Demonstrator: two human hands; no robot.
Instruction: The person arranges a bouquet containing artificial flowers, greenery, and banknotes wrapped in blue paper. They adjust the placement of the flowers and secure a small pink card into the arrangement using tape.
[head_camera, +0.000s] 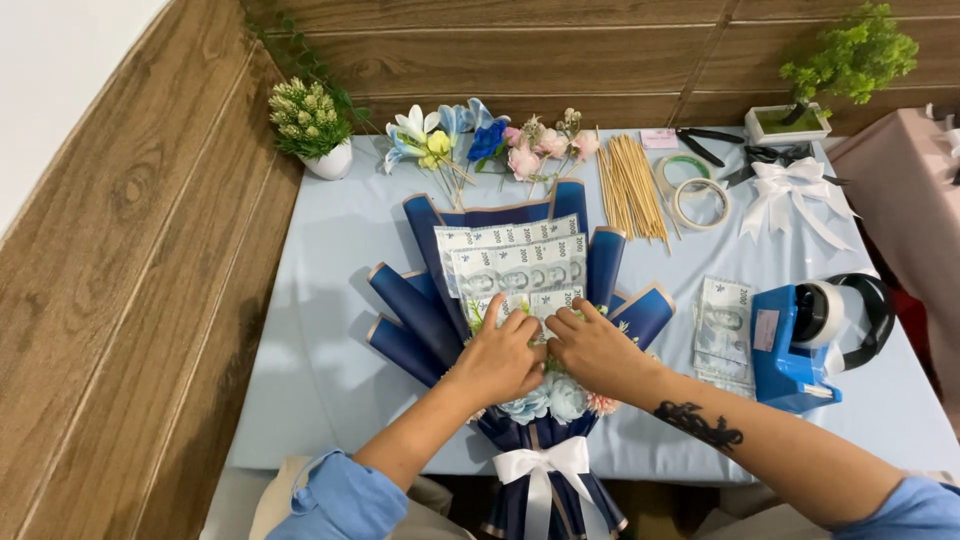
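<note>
A bouquet in dark blue wrapping paper (420, 315) lies on the table, tied low down with a white ribbon bow (545, 465). Rows of grey banknotes (515, 262) fan out in its upper part, and pale blue and pink flowers (555, 398) sit below my hands. My left hand (500, 355) and my right hand (595, 345) meet at the bouquet's middle, fingertips pressing on the lowest banknotes and the greenery there. What lies under the fingers is hidden.
A blue tape dispenser (795, 350) and a stack of banknotes (722, 325) lie to the right. Behind the bouquet: loose artificial flowers (470, 140), wooden skewers (632, 185), tape rolls (698, 195), a white bow (790, 190), scissors (710, 140), and two potted plants (310, 125).
</note>
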